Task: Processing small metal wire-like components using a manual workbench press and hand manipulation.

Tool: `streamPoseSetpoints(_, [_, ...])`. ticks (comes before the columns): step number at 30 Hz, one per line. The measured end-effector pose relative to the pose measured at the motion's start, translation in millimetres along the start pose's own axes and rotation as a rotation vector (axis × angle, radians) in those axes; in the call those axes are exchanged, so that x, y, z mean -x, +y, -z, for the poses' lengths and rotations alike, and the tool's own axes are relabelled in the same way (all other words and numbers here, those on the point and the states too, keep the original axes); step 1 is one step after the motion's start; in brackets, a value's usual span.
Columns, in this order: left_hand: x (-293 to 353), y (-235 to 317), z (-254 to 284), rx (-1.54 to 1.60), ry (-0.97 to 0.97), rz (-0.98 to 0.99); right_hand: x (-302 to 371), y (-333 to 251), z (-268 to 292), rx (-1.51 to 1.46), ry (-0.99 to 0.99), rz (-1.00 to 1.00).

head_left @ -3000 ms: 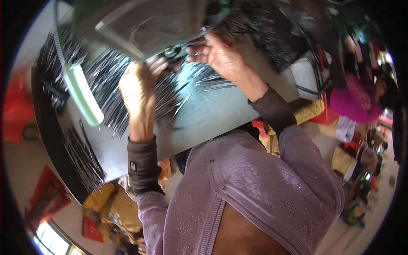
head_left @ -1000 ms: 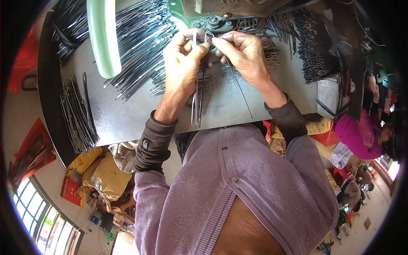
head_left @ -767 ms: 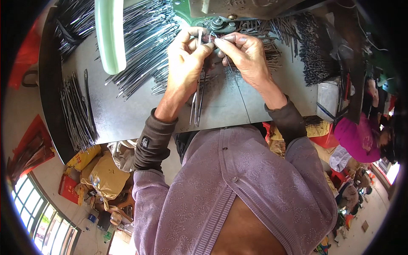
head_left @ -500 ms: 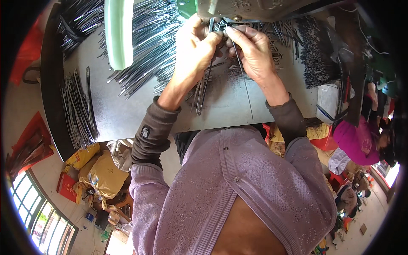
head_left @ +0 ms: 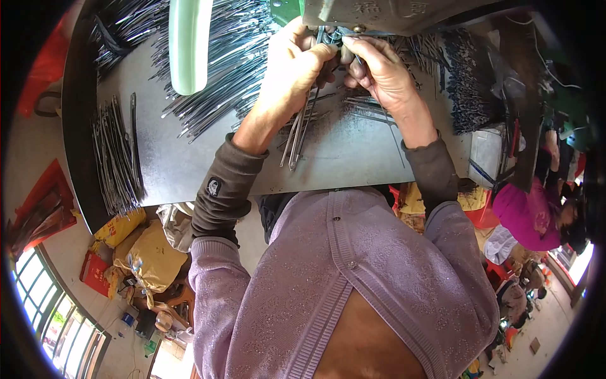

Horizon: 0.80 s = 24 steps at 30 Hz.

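Both my hands are close together at the far middle of the grey metal table (head_left: 214,161), just under the edge of a metal machine housing (head_left: 372,16). My left hand (head_left: 297,60) is closed, its thumb and fingers pinching a thin metal rod (head_left: 320,35) near the machine. A few rods with flattened ends (head_left: 295,142) extend below that hand; whether it grips them I cannot tell. Beside it my right hand (head_left: 382,69) pinches a thin dark rod (head_left: 394,136), which slants down toward the table's near edge. The small parts between my fingertips are partly hidden.
Heaps of dark thin rods (head_left: 214,82) lie left of my hands, with a separate bundle (head_left: 117,158) at the left edge. A pale green curved guard (head_left: 188,50) hangs over them. More rods (head_left: 467,82) are stacked at right, by a white box (head_left: 487,151). A person in magenta (head_left: 527,215) is farther right.
My right hand has shifted slightly right, and the lower end of its rod has swung right. My left hand stays closed near the machine. The whole view has shifted a little.
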<state>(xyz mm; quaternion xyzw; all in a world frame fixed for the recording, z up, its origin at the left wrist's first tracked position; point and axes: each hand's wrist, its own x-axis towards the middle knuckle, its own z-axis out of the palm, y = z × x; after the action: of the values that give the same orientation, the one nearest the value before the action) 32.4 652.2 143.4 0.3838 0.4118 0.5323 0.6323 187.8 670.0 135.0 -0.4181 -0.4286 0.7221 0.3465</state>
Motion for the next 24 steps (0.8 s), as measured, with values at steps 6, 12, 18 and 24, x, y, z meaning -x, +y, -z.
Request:
streamPoseSetpoints(6, [1, -2, 7, -0.005, -0.041, 0.02, -2, -1, -1, 0.291, 0.071, 0.12])
streamPoseSetpoints(12, [1, -1, 3, 0.026, -0.003, 0.012, -4, -4, 7, 0.1, -0.045, 0.006])
streamPoseSetpoints(18, [-1, -5, 7, 0.084, 0.019, 0.038, 7, 0, -1, 0.128, -0.101, -0.084])
streamPoseSetpoints(24, [2, -8, 0, 0.197, 0.079, 0.054, 32, 10, -17, 0.102, -0.156, -0.106])
